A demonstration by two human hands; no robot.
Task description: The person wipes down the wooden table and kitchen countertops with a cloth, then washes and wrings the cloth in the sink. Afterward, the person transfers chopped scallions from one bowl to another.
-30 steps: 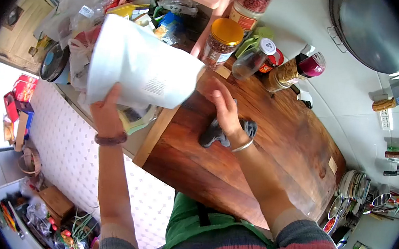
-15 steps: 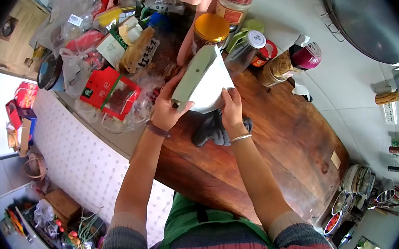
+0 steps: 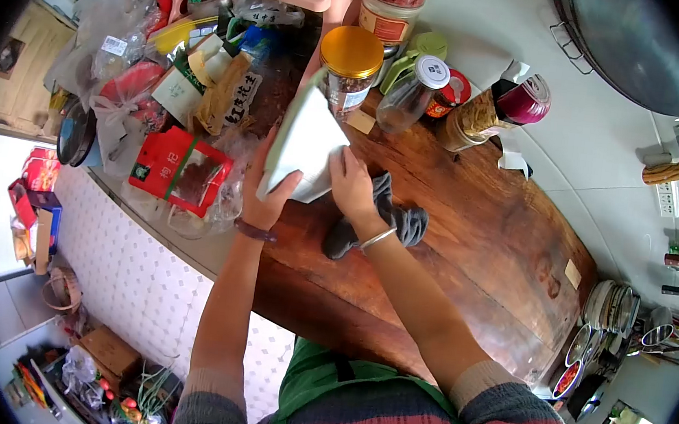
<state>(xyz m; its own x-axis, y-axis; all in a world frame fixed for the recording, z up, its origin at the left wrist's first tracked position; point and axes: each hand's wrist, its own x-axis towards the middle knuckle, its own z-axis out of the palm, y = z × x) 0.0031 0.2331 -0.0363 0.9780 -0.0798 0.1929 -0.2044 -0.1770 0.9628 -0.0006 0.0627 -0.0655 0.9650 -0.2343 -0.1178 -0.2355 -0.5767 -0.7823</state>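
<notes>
A folded white and pale green sheet or packet [image 3: 307, 145] is held up between both hands over the left end of the brown wooden counter [image 3: 467, 249]. My left hand [image 3: 270, 185] grips its lower left side, thumb across the front. The fingers of my right hand [image 3: 350, 182] pinch its right edge. Just beyond my right wrist, a crumpled dark grey cloth or glove [image 3: 402, 222] lies on the wood. Behind the sheet stands a jar with an orange lid [image 3: 351, 54].
Left of the counter lie a red packet [image 3: 180, 170] and several plastic bags. A glass jar with a white lid [image 3: 417, 89] and a brown-filled jar [image 3: 472, 120] stand along the wall. Stacked plates [image 3: 610, 305] are at the far right.
The sheet, broadly spread a second ago, is now folded narrower. My right hand has left its place over the cloth and taken hold of the edge. Both hands have shifted slightly left since half a second ago.
</notes>
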